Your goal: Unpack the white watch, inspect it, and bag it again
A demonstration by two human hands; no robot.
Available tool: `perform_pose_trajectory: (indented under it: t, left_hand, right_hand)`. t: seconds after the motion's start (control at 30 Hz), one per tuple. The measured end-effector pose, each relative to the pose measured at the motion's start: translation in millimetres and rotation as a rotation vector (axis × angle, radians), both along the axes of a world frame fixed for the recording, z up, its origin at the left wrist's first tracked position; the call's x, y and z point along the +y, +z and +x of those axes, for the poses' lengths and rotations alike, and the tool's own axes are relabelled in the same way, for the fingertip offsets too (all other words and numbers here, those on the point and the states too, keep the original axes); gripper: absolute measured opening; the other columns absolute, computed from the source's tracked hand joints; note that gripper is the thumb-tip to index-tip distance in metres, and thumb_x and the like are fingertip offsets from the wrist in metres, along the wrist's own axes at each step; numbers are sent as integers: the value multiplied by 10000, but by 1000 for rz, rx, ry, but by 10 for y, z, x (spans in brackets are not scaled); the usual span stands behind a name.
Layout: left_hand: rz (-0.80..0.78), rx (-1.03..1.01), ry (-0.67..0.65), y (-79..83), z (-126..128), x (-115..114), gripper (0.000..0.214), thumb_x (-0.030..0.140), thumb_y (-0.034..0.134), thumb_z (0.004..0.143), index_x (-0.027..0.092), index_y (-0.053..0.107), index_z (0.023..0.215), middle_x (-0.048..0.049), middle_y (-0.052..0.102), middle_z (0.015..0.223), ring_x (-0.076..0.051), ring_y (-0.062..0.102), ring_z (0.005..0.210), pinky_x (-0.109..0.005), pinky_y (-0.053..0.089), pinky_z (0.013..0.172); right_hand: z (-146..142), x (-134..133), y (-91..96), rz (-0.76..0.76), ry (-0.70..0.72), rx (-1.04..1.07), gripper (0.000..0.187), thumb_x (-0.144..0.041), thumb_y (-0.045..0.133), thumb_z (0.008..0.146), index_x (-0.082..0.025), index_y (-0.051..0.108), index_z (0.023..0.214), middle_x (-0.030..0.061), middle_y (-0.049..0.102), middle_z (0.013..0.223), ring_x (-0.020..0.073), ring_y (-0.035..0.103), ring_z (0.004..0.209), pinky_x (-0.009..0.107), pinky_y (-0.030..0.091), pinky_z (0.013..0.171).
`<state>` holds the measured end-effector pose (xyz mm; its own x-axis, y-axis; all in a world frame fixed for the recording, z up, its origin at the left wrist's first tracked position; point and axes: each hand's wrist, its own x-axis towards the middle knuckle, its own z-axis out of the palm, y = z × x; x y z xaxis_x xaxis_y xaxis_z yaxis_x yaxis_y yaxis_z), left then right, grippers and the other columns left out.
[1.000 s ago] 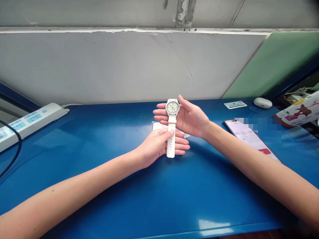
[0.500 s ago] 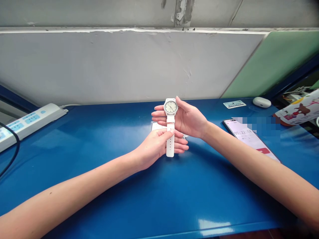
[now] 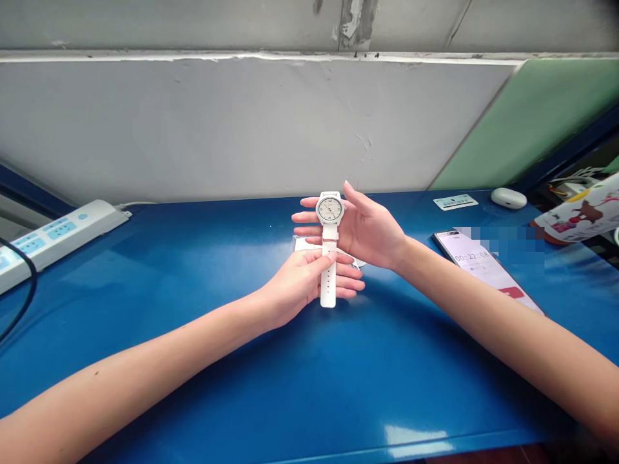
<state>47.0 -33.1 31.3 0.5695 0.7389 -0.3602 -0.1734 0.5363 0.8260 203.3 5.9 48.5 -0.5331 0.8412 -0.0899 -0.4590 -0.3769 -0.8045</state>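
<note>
A white wristwatch [image 3: 330, 210] with a round pale dial is held upright above the desk, its strap hanging straight down with a row of holes. My left hand [image 3: 302, 280] pinches the strap, thumb in front and fingers stretched out behind it. Behind the watch case is my right hand [image 3: 365, 229], palm turned toward me, fingers extended to the left and thumb raised; it holds nothing closed in its fingers. Partly hidden behind both hands lies a white object [image 3: 300, 243] on the desk, too covered to name.
On the blue desk [image 3: 193, 386] a white power strip [image 3: 62, 238] with a black cable lies at the left. To the right are a phone [image 3: 483, 267] showing a timer, a card [image 3: 454, 202], a white earbud case [image 3: 508, 198] and a printed package [image 3: 580, 212]. A wall stands behind.
The watch has shifted very slightly left and its dial tilts a little. My right thumb has lifted slightly away from the watch case. My left hand keeps its pinch on the strap.
</note>
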Motion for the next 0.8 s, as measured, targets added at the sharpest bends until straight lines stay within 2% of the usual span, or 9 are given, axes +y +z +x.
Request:
perform_pose_trajectory:
  t: [0.13, 0.27, 0.43, 0.57, 0.67, 0.8]
  left_hand:
    - [6, 20, -8, 15, -13, 13, 237, 169, 464, 1027, 51, 665, 984, -181, 756, 930, -243, 768, 805, -346, 623, 744]
    - [8, -15, -50, -9, -32, 19, 243, 178, 474, 1020, 55, 678, 973, -179, 755, 943, -255, 767, 824, -359, 620, 754]
    - [12, -39, -80, -26, -41, 24, 230, 233, 541, 1006, 63, 693, 977, -163, 753, 924, -240, 758, 828, -363, 608, 797]
    - [37, -12, -46, -19, -33, 26, 209, 289, 627, 971, 87, 678, 981, -141, 753, 903, -210, 744, 794, -354, 597, 804]
    - [96, -1, -28, -14, -26, 24, 233, 310, 680, 940, 96, 666, 1033, -125, 750, 912, -198, 739, 795, -342, 582, 813]
    - [92, -52, -60, -5, -22, 11, 301, 361, 613, 981, 91, 662, 1105, -127, 744, 914, -205, 738, 800, -341, 575, 807]
  right_hand:
    - [17, 2, 15, 19, 22, 1, 537, -523, 313, 1011, -137, 682, 1078, 135, 764, 1095, 253, 717, 1011, 429, 498, 1011]
    - [34, 13, 0, 20, 47, 25, 488, -368, 293, 990, -93, 681, 1097, 160, 757, 1096, 263, 710, 1003, 447, 486, 1017]
    - [47, 11, -5, -20, 34, 54, 458, -304, 313, 967, -88, 698, 1089, 84, 730, 856, 210, 687, 828, 368, 533, 901]
    - [53, 21, -3, -23, -35, 4, 346, -319, 430, 984, -137, 720, 1034, 29, 679, 779, 153, 640, 725, 295, 544, 794]
    - [59, 45, -26, 14, -149, -82, 258, -363, 563, 959, -171, 734, 968, 13, 672, 758, 132, 631, 706, 251, 542, 735]
    - [59, 66, -70, 89, -292, -160, 215, -403, 727, 861, -192, 723, 820, 2, 681, 738, 122, 645, 698, 218, 537, 673]
